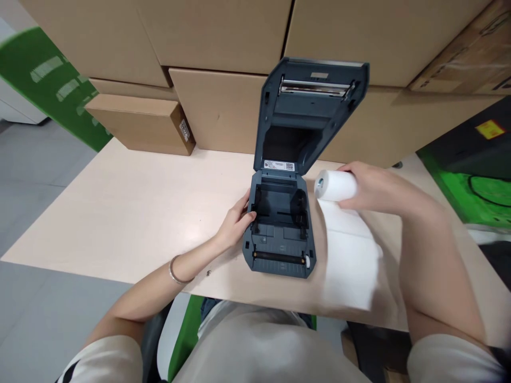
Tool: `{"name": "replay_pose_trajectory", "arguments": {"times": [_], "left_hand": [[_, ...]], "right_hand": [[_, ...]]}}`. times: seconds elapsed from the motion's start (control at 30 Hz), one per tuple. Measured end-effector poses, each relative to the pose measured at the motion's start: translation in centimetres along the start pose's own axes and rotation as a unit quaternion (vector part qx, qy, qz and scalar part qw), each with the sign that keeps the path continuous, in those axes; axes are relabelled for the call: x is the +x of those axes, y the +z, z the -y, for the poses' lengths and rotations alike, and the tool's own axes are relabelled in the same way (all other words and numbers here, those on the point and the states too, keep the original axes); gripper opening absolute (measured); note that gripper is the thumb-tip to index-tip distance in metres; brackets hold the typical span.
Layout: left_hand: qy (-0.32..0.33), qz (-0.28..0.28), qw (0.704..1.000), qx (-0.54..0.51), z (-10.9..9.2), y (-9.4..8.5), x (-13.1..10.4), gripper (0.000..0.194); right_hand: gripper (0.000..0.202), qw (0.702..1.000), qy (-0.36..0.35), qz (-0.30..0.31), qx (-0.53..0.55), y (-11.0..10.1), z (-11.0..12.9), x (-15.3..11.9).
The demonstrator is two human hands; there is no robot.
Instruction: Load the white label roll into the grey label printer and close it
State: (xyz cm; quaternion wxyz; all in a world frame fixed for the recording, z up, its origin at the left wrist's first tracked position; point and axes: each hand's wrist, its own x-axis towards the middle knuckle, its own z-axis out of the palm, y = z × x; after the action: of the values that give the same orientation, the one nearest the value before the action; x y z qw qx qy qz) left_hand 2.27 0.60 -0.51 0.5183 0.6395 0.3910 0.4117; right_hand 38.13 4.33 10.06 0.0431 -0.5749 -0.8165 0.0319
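A dark grey label printer [281, 242] stands on the table with its lid [307, 109] raised and leaning back. Its roll bay is bare inside, and a black roller crosses the front. My left hand [236, 222] grips the printer's left side wall, thumb over the rim and fingers along the outside. To the right of the printer, my right hand [369, 186] is closed round a white roll of label paper [337, 185]. From the roll a long strip of paper [351, 260] hangs down and spreads over the table toward me.
Large cardboard boxes [223, 37] are stacked behind the table [139, 213]. A smaller carton [139, 122] lies at the back left. On the right are a black object with a yellow label [489, 129] and a green surface with a black cable [485, 197].
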Motion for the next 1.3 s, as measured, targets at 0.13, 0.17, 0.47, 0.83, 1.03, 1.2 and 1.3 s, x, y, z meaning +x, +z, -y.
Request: {"name": "replay_pose_trajectory", "arguments": {"times": [0.13, 0.17, 0.47, 0.83, 1.03, 1.2, 1.3], "left_hand": [[0.001, -0.007, 1.0, -0.009, 0.3, 0.0, 0.0, 0.067], [0.001, -0.008, 1.0, -0.01, 0.4, 0.0, 0.0, 0.067], [0.001, -0.007, 1.0, -0.003, 0.3, 0.0, 0.0, 0.067], [-0.003, -0.01, 1.0, -0.007, 0.8, 0.0, 0.0, 0.067], [0.004, -0.012, 1.0, -0.014, 0.7, 0.0, 0.0, 0.066], [0.002, -0.01, 1.0, -0.003, 0.6, 0.0, 0.1, 0.066], [0.006, -0.008, 1.0, -0.003, 0.5, 0.0, 0.1, 0.066]], "right_hand": [[0.06, 0.995, 0.036, 0.083, 0.037, 3.2, 0.2, 3.1], [0.06, 0.994, 0.034, 0.094, 0.047, 3.8, 0.4, 3.6], [0.062, 0.998, -0.006, 0.037, 0.048, 4.8, -3.5, 1.4], [0.007, 0.998, -0.046, -0.009, 0.039, 3.5, -6.3, -6.6], [0.033, 0.947, -0.255, 0.088, 0.175, -5.5, -0.1, -5.6], [0.032, 0.948, -0.204, 0.161, 0.186, -3.5, 8.5, 0.5], [0.03, 0.975, -0.166, 0.123, 0.078, -0.3, 11.9, 3.4]]}}
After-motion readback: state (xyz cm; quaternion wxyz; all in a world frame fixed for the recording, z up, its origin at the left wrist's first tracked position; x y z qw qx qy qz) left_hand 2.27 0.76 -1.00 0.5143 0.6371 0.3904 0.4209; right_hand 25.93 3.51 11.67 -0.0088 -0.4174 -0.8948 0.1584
